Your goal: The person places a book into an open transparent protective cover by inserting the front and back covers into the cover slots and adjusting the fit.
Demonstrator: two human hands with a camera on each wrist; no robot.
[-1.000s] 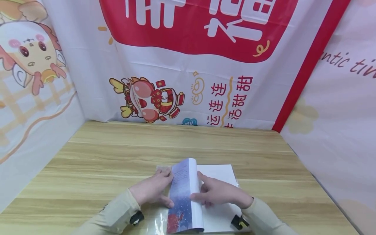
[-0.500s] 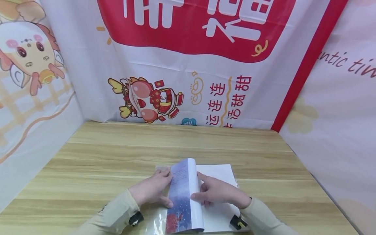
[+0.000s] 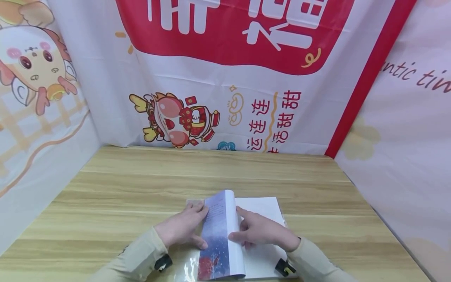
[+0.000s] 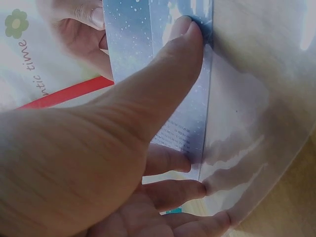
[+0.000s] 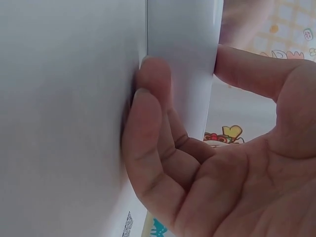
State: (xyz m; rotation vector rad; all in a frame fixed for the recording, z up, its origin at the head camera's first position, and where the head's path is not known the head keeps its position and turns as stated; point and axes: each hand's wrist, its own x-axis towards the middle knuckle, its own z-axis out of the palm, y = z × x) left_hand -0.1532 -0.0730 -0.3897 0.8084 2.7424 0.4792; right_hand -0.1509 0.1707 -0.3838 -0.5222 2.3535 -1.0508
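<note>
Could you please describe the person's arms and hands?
The left sleeve and right sleeve are long, pale beige. A small black device sits near the left one's end; another black device, with a yellow mark, near the right's. The left hand and right hand are ungloved.

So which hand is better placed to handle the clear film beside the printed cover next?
Probably the left hand: its thumb rests on the printed cover near the edge beside the clear film, its fingertips at that edge. The right hand holds the cover's bent side, farther from the film.
</note>
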